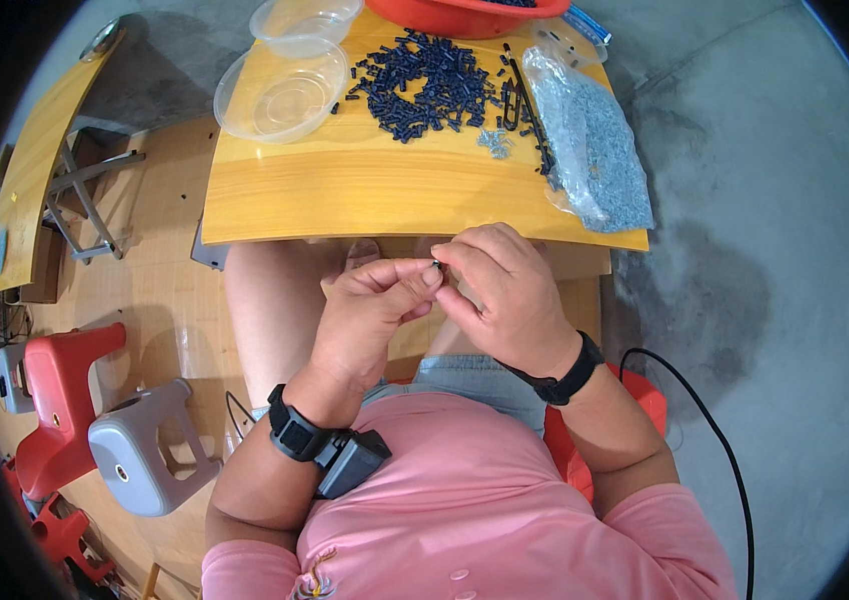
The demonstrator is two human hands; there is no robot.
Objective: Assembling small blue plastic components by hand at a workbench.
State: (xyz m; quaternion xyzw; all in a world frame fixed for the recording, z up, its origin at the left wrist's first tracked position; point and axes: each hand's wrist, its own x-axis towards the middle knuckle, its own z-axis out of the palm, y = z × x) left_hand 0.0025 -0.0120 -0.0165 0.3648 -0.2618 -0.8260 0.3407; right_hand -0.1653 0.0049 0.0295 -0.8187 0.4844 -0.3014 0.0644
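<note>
Just in front of the table's near edge, my two hands meet at the fingertips. My left hand (369, 310) pinches a small dark part (436, 264) between thumb and index finger; most of it is hidden by the fingers. Closing on the same part from the other side is my right hand (504, 290), its index fingertip at the top. On the yellow wooden table (394, 195) beyond lies a loose heap of small dark blue plastic pieces (414, 95). Beside the heap sits a little cluster of silvery screw-like bits (494, 143).
Two clear round plastic tubs (234, 100) stand at the table's far left, a red basin (424, 18) at the back. On the right lies a clear bag of small silvery pieces (599, 155), near slim black tools (529, 105). Red (59, 400) and grey stools (134, 455) stand left.
</note>
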